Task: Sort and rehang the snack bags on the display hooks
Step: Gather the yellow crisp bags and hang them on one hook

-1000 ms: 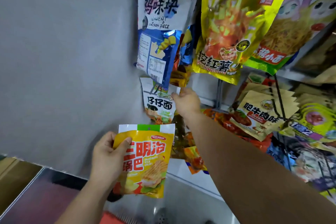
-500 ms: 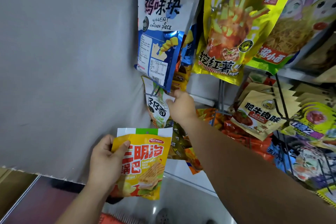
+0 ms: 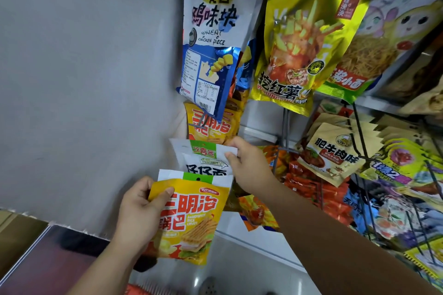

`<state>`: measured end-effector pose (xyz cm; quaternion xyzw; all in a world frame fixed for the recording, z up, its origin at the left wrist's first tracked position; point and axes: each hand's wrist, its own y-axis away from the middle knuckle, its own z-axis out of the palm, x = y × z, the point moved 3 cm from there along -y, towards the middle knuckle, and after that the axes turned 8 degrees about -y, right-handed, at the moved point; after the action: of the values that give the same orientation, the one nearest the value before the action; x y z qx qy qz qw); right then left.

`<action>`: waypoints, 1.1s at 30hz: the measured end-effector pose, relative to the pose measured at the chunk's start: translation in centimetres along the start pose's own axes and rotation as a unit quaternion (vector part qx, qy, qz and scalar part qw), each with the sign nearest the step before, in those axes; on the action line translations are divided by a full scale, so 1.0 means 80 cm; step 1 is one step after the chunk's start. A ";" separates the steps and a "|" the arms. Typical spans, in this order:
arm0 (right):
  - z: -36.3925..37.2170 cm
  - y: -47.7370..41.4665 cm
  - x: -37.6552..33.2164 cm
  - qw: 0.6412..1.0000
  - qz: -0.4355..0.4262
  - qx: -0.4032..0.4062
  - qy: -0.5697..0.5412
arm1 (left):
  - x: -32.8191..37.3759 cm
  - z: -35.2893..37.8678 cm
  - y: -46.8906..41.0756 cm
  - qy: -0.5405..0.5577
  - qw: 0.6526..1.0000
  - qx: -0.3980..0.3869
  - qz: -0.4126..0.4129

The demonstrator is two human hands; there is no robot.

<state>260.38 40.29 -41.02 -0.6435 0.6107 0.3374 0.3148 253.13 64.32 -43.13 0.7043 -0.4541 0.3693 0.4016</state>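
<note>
We grip the yellow sandwich-crust bag (image 3: 191, 218) in our left hand (image 3: 136, 213), thumb across its front, low against the grey wall (image 3: 84, 79). Our right hand (image 3: 249, 165) pinches the top corner of the white noodle bag (image 3: 203, 160), right behind it, just under a matching yellow bag (image 3: 211, 127) hanging above.

Your left hand (image 3: 136, 213) and right hand (image 3: 249, 167) are both bare, skin showing across the knuckles, fingers and thumbs. Your left forearm (image 3: 100, 268) is bare from the wrist down to the near edge of the view. Your right forearm (image 3: 335, 242) is bare too along its whole visible length, to the near right corner, where it looks much broader, being close to the camera. Fingernails are too small to make out
</note>
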 end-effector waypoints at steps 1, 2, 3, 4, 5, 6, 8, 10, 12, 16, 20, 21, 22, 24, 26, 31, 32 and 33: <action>-0.008 0.007 0.003 1.000 0.005 0.004 -0.004 | 0.004 0.002 0.002 0.005 1.000 -0.007 0.004; -0.016 0.014 0.008 1.000 0.009 0.009 -0.010 | 0.008 0.004 0.004 0.012 1.000 -0.014 0.010; -0.025 0.022 0.012 1.000 0.013 0.013 -0.021 | 0.012 0.006 0.006 0.019 0.999 -0.023 0.015; -0.034 0.032 0.016 0.999 0.015 0.015 -0.036 | 0.017 0.009 0.007 0.025 0.999 -0.031 0.020; -0.043 0.041 0.021 0.998 0.017 0.015 -0.051 | 0.021 0.013 0.008 0.029 0.998 -0.039 0.027; -0.052 0.049 0.024 0.998 0.015 0.017 -0.061 | 0.025 0.017 0.009 0.036 0.998 -0.047 0.033; -0.069 0.061 0.033 0.997 0.006 0.025 -0.067 | 0.034 0.029 0.011 0.060 0.995 -0.066 0.037; -0.083 0.073 0.039 0.995 0.012 0.020 -0.095 | 0.044 0.044 0.013 0.086 0.993 -0.075 0.034; -0.097 0.085 0.041 0.987 0.049 0.006 -0.153 | 0.056 0.061 0.015 0.108 0.991 -0.072 0.027; -0.125 0.108 0.045 0.962 0.052 0.010 -0.268 | 0.081 0.097 0.023 0.143 0.987 -0.072 0.017; -0.147 0.116 0.070 0.963 0.070 0.077 -0.248 | 0.097 0.138 0.040 0.142 0.985 -0.098 0.004; -0.152 0.116 0.078 0.962 0.081 0.086 -0.245 | 0.100 0.147 0.044 0.140 0.985 -0.106 0.003; -0.157 0.117 0.085 0.962 0.088 0.094 -0.242 | 0.102 0.155 0.047 0.133 0.985 -0.112 0.003; -0.169 0.120 0.094 0.965 0.087 0.119 -0.215 | 0.105 0.168 0.052 0.121 0.986 -0.117 0.001; -0.181 0.123 0.103 0.974 0.084 0.139 -0.159 | 0.105 0.175 0.058 0.111 0.987 -0.112 -0.003; -0.201 0.130 0.137 0.982 0.087 0.154 -0.072 | 0.102 0.177 0.063 0.098 0.993 -0.063 -0.013; -0.204 0.132 0.141 0.983 0.080 0.153 -0.067 | 0.102 0.176 0.063 0.101 0.994 -0.051 -0.013; -0.206 0.133 0.145 0.984 0.075 0.149 -0.064 | 0.102 0.175 0.063 0.103 0.994 -0.039 -0.013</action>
<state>250.90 19.56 -40.98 -0.5185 0.6794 0.3056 0.4197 253.14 47.59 -40.42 0.6520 -0.4155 0.4165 0.4783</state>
